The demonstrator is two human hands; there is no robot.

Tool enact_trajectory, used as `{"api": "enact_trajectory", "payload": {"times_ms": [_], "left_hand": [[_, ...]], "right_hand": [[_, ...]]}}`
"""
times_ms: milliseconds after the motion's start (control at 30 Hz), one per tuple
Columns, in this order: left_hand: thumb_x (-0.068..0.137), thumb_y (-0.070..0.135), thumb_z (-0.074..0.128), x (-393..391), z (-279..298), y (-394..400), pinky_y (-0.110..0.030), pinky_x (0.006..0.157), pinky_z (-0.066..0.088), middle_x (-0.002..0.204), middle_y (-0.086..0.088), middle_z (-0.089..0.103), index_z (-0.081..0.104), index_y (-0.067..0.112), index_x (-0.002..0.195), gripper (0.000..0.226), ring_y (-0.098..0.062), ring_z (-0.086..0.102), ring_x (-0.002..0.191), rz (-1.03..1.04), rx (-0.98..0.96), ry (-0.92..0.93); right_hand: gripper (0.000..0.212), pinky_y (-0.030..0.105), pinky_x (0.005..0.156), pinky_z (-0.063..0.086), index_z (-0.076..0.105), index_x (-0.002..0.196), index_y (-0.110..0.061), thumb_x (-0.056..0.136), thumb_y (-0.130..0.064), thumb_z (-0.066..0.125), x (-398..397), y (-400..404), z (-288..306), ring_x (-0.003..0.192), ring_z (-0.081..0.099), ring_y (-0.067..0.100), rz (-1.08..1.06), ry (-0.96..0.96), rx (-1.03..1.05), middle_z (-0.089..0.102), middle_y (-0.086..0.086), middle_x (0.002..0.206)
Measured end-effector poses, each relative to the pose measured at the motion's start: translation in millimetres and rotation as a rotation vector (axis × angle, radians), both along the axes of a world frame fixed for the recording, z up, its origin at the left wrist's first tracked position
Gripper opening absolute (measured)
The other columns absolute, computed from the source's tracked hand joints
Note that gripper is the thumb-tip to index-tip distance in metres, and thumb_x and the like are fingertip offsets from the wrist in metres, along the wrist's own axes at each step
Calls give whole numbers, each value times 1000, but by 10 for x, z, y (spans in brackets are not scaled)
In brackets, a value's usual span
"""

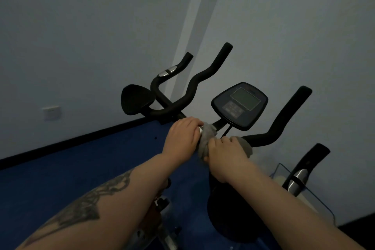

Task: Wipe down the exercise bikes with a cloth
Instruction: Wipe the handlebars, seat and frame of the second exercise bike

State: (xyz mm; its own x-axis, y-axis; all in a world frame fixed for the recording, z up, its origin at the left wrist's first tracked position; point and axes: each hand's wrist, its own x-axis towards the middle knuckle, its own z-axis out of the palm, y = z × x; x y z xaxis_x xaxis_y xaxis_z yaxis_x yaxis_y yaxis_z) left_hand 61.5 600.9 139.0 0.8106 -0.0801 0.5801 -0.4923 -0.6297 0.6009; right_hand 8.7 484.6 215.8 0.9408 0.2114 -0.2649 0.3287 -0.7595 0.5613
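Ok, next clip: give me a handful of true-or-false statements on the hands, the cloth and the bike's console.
1. Both hands are at the middle of the handlebar. True.
2. The right hand grips a grey cloth. True.
3. The cloth is spread over the console screen. False: it is bunched on the bar below the console, between the hands.
4. The left hand hangs away from the bike. False: it rests on the bar beside the cloth.
5. The console screen is dark. True.
6. The floor is red. False: it is blue.
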Motion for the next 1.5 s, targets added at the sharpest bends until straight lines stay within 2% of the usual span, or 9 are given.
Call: {"api": "enact_trajectory", "payload": {"times_ms": [100, 200, 333, 467, 667, 900, 1167, 1367, 1500], "left_hand": [[94, 7, 44, 22, -11, 6, -28, 95, 36, 110, 0, 63, 62, 15, 111, 26, -14, 55, 105, 20, 1, 0], [95, 7, 43, -1, 13, 27, -29, 97, 36, 113, -1, 63, 62, 13, 113, 26, -15, 54, 108, -8, 7, 5], [98, 6, 41, -22, 57, 77, -31, 98, 38, 117, -4, 61, 60, 10, 117, 28, -17, 53, 111, -97, -15, 50], [100, 7, 40, -17, 61, 110, -26, 99, 36, 121, -5, 60, 59, 8, 121, 29, -16, 52, 113, -133, -18, 49], [98, 3, 43, -4, 67, 125, -31, 100, 38, 121, -6, 61, 61, 7, 120, 29, -17, 53, 115, -140, -18, 56], [101, 8, 39, -8, 123, 159, -34, 106, 36, 125, -3, 57, 56, 11, 124, 30, -14, 47, 120, -202, -4, 162], [100, 8, 40, 12, 147, 158, -33, 102, 37, 122, -6, 58, 57, 8, 123, 29, -16, 50, 115, -191, 43, 159], [101, 8, 38, 4, 143, 161, -30, 101, 38, 120, -2, 58, 56, 11, 123, 29, -11, 50, 113, -211, 34, 161], [99, 5, 40, 10, 131, 153, -29, 98, 40, 119, -3, 58, 57, 10, 121, 29, -11, 51, 110, -197, 26, 131]], "right_hand": [[44, 44, 101, 36, 40, 142, -15, 100, -29, 41, 259, 73, 53, 123, 46, 32, -109, 153, 83, 42, 13, 140], [51, 37, 100, 37, 46, 139, -14, 101, -45, 35, 486, -8, 164, 124, 49, 30, -207, 314, 313, 47, 13, 142], [57, 42, 100, 32, 41, 131, -8, 99, -54, 30, 225, -164, 49, 115, 51, 32, -22, 65, 219, 54, 15, 131], [71, 47, 116, 13, 15, 150, -4, 99, -51, 31, 33, -184, -63, 136, 31, 33, 43, 31, 199, 29, 17, 152], [45, 44, 103, 34, 41, 140, -18, 105, -40, 26, 337, -49, 150, 125, 46, 30, -94, 210, 287, 47, 12, 141], [38, 49, 110, 21, 43, 139, -28, 101, -35, 42, 118, -119, 77, 129, 38, 33, 39, 110, 58, 39, 9, 140], [49, 44, 106, 29, 39, 143, -17, 103, -44, 30, 276, -19, 292, 133, 39, 28, -89, 251, 193, 42, 7, 147], [56, 48, 115, 16, 29, 145, -6, 100, -36, 43, 19, -101, 129, 134, 33, 33, -23, 102, 131, 37, 16, 147], [48, 49, 109, 26, 35, 146, -18, 101, -34, 40, 176, 20, 203, 133, 36, 34, -132, 198, 192, 35, 11, 148]]}}
